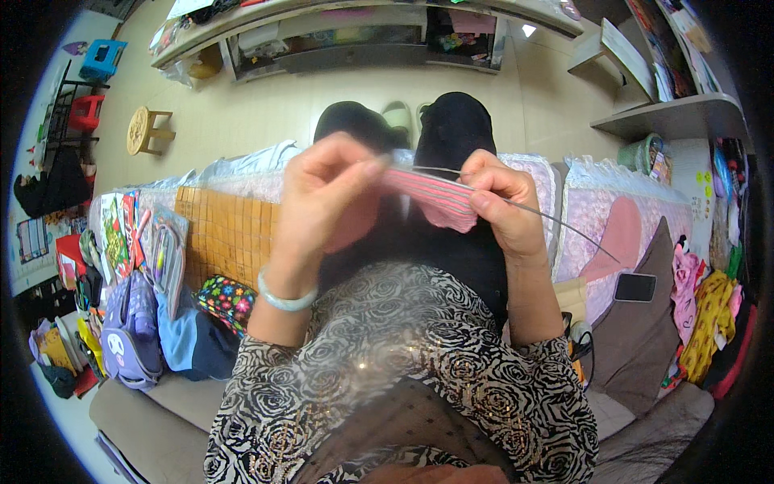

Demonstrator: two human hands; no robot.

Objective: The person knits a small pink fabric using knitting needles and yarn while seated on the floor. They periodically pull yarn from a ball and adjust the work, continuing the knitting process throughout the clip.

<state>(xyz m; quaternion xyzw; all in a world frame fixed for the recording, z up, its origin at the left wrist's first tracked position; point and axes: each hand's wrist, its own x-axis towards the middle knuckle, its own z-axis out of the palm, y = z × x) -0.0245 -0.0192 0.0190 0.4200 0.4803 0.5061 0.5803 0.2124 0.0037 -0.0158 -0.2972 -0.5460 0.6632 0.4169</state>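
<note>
A strip of pink and grey striped knitting (444,202) is stretched between my hands above my lap, its rows along a thin needle. My right hand (508,202) pinches the knitting's edge and the grey knitting needle (559,224), whose long end points down to the right. My left hand (335,187), blurred, has its thumb and forefinger closed at the other end of the knitting. Pink material hangs behind that hand. A thin grey strand runs above the work between the hands. Whether a second needle is in my left hand is hidden.
I sit on a sofa with a lace-edged cover (526,175). A phone (635,287) and a pink knitted piece (617,236) lie to the right. On the left are a bamboo mat (227,233) and a purple backpack (130,339). A wooden stool (142,130) stands on the floor.
</note>
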